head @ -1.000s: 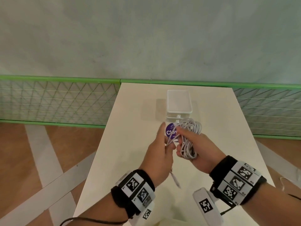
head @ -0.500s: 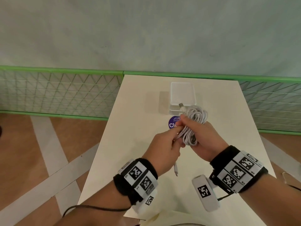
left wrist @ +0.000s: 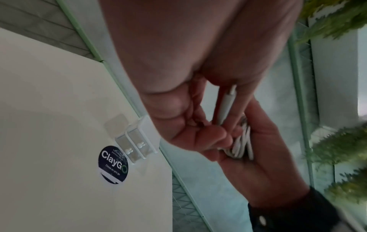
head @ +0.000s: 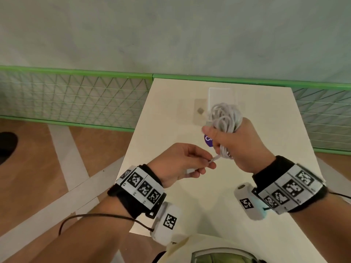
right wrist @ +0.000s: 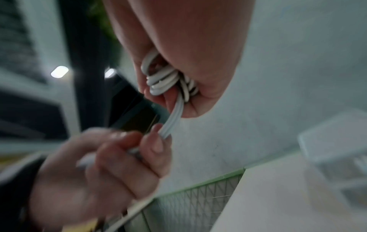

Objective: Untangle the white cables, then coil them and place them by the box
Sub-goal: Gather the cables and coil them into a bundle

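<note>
Head view: right hand (head: 239, 147) raised over the desk (head: 167, 118), fingers wrapped round a coiled bundle of white cables (head: 225, 118), loops sticking out above the fist, more strands hanging below it. Left hand (head: 178, 164) sits lower and to the left, pinching one cable end between thumb and fingers; that end runs straight to the bottom of the bundle, hands near but not touching. White box (head: 221, 95) at the far end of the desk, partly hidden behind the bundle; a purple round sticker (head: 208, 139) on the desk is mostly covered by the right thumb. Wrist bands with black-and-white markers on both arms. Green-framed mesh fence (head: 76, 99) beyond the desk, wood floor to the left. Left wrist view: the left hand's fingers (left wrist: 200, 138) curl on a white plug end (left wrist: 224, 106), right hand behind cupping the strands; box (left wrist: 139, 141) and "ClayGo" sticker (left wrist: 113, 164) on the desk below, nothing between them and the hands. Right wrist view: blurred; cables (right wrist: 168, 78) packed in the right fist, a few strands running down to the left hand (right wrist: 119, 161), which grips them.
</note>
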Available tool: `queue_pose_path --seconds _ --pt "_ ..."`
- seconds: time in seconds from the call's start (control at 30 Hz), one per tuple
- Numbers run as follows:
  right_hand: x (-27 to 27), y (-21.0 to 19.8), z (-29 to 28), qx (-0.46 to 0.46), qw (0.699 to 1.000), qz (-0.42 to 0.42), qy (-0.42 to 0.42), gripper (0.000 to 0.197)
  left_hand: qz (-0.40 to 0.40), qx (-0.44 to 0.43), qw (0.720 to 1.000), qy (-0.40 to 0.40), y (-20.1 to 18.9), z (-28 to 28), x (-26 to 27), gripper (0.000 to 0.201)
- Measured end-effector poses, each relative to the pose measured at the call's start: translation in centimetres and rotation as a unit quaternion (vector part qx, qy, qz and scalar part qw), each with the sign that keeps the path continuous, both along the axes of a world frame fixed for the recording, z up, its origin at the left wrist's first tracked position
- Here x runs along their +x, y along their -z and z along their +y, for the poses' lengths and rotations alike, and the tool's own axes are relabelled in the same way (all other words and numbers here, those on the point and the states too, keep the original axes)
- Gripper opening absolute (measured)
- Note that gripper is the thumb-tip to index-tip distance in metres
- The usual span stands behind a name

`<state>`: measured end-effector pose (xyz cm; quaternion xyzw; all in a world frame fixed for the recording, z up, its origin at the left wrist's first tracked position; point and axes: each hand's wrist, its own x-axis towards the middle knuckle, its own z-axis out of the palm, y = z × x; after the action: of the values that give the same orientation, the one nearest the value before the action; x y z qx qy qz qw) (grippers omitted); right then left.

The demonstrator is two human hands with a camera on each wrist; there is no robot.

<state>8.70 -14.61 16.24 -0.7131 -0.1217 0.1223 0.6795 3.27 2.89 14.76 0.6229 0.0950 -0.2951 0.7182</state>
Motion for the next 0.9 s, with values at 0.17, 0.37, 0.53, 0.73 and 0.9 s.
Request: queue_pose_path --seconds 0.17,0.37,0.53,0.73,0.9 --pt "-1.5 1.3 0.8 -0.223 0.935 -0.238 -0.138 0.043 0.002 0.015 0.998 -0.054 0.0 0.8 0.2 0.013" --pt "-2.6 2.9 1.2 -0.292 0.907 -0.275 -0.127 0.043 0.006 0.067 0.989 -0.130 1.2 0.1 -0.2 0.017" --pt "-3.1 3.3 2.0 -0.288 0.902 -0.299 -0.119 0.048 -0.048 0.152 0.979 -0.125 1.6 -0.7 0.2 0.014" --pt "-3.6 2.4 2.4 -0.316 0.917 -0.197 -0.143 0.049 -0.044 0.177 0.976 -0.118 1.2 0.5 0.1 0.030" --pt "-4.6 2.0 2.9 -0.402 0.872 -0.193 -0.203 0.048 0.107 -0.009 0.992 -0.063 0.3 2.3 -0.4 0.065"
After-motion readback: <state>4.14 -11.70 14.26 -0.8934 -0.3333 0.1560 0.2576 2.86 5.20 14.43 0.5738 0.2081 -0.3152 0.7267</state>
